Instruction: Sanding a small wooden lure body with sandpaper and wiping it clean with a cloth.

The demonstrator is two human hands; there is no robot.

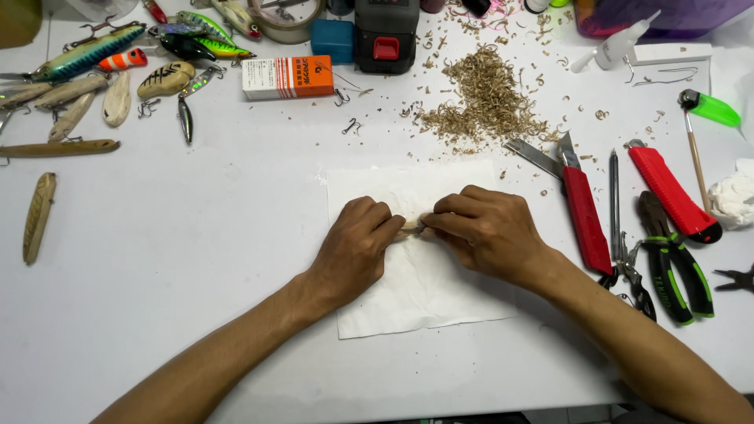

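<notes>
We hold a small pale wooden piece (411, 227) between our hands over the white paper towel (424, 294) in the middle of the table (196, 235). Our left hand (355, 243) curls round one end, our right hand (483, 232) pinches the other, and our fingers hide most of it. Beyond the towel lies a heap of wood shavings (483, 102). To the right lie a red utility knife (577, 200), a second red cutter (671, 188) and green-handled pliers (675, 263). At far left sit painted fishing lures (86, 53) and bare carved lure blanks (38, 216); an orange and white box (287, 77) lies near them.
</notes>
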